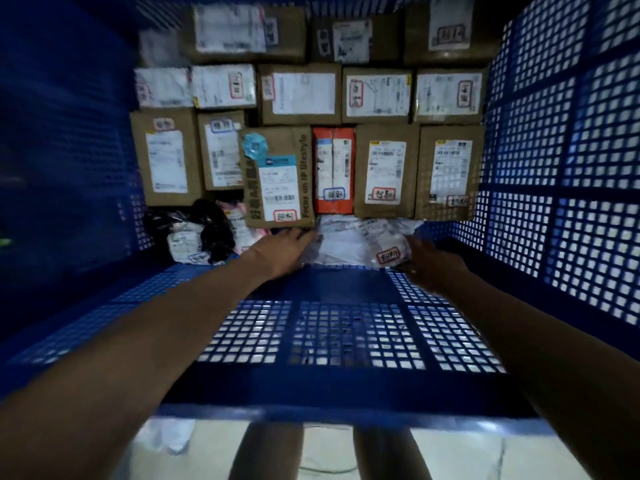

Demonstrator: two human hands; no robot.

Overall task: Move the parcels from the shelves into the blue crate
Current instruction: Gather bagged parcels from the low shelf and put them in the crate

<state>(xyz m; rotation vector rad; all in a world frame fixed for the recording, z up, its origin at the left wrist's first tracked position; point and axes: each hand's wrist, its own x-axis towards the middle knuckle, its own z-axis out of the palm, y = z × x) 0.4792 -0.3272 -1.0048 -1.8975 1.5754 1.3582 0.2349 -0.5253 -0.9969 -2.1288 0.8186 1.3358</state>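
You are reaching both arms deep into the blue crate (571,168), whose perforated walls are rising on either side of you, and your hands are working at opposite ends of a soft white parcel (356,242) lying on the crate's bottom. Your left hand (284,251) is gripping the parcel's left edge, fingers curled onto the crinkled wrapping. Your right hand (433,265) is sitting at the parcel's right end, beside a small red-framed sticker, but it is blurred and in shadow, so whether its fingers are closing on the wrapping cannot be told. The parcel is resting just in front of stacked cardboard boxes (386,171) that are filling the far end of the crate in rows, their white shipping labels facing you. An orange parcel (334,169) is standing among them, just behind the white one. To the left, black bags (211,226) with white labels are lying against the boxes. Below the crate's near rim, your legs (266,452) are showing over a pale floor (450,452).
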